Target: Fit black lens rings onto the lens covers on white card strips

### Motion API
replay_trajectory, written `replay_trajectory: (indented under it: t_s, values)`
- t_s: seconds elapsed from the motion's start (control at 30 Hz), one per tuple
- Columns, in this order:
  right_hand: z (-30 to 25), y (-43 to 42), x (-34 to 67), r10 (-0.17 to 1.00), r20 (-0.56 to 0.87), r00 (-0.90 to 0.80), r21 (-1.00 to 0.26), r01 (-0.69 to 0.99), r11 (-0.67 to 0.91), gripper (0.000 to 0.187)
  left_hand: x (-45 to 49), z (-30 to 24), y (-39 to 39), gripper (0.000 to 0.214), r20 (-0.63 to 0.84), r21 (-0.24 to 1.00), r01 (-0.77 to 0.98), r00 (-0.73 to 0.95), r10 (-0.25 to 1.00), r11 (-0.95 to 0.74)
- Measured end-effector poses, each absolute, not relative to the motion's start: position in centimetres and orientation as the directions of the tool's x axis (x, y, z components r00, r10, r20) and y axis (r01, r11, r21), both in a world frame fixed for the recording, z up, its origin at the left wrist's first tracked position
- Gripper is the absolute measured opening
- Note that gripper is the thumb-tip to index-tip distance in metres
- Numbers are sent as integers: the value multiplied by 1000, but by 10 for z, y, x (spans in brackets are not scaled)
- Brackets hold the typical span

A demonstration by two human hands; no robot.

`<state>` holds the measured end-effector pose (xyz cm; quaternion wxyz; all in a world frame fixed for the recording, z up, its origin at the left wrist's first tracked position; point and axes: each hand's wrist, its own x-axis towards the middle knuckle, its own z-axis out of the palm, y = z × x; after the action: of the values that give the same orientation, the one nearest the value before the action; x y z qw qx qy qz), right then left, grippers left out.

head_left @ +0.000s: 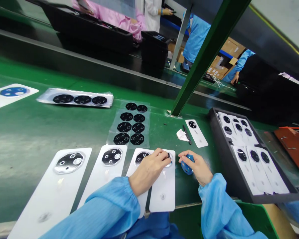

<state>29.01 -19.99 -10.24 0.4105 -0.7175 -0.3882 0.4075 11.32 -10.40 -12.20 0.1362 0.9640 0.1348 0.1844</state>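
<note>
A: What does your right hand [199, 167] have?

B: Your thumb and fingers close on a blue piece [186, 167] with holes in it, just beside the right edge of the rightmost white panel [162, 194]; I cannot tell whether the piece touches the green table [64, 127]

A: And your left hand [149, 171]?

B: It reaches across the next white panel [142, 204], its fingertips at the dark lens cover [169, 156] on the rightmost one; they hide part of that cover, so I cannot tell whether they pinch it or only rest there

A: What lies around your hands?

B: Two more panels, the second from the left [103, 179] and the leftmost [52, 189], finish your row. Beyond it you have a clear sheet [147, 121] bearing eight black pieces [124, 127]. Past your right hand, a black tool [187, 136] lies by a white scrap [182, 135] and a smaller-looking panel [198, 137], with a black tray [222, 162] of white panels further right
</note>
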Motion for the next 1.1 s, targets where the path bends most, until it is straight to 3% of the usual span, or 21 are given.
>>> replay_trajectory:
  t_s: [0.23, 0.43, 0.53, 0.9, 1.1]
  values:
    - [-107, -183, 278, 880, -297, 371, -860, 296, -415, 40, 111, -121, -105, 11, 328, 322, 213, 889, 320, -922]
    - [-96, -179, 273, 896, -255, 363, -762, 494, -418, 19, 110, -122, -107, 15, 344, 328, 228, 875, 341, -917]
    - [-93, -177, 273, 895, -273, 353, -714, 549, -435, 21, 110, -121, -108, 17, 350, 333, 232, 870, 348, -914]
    - [-91, -166, 272, 849, -378, 370, -595, 606, -528, 23, 112, -127, -108, 17, 345, 326, 228, 875, 340, -918]
    - [-85, -157, 268, 821, -421, 387, -499, 657, -565, 15, 112, -129, -108, 18, 334, 316, 220, 885, 325, -923]
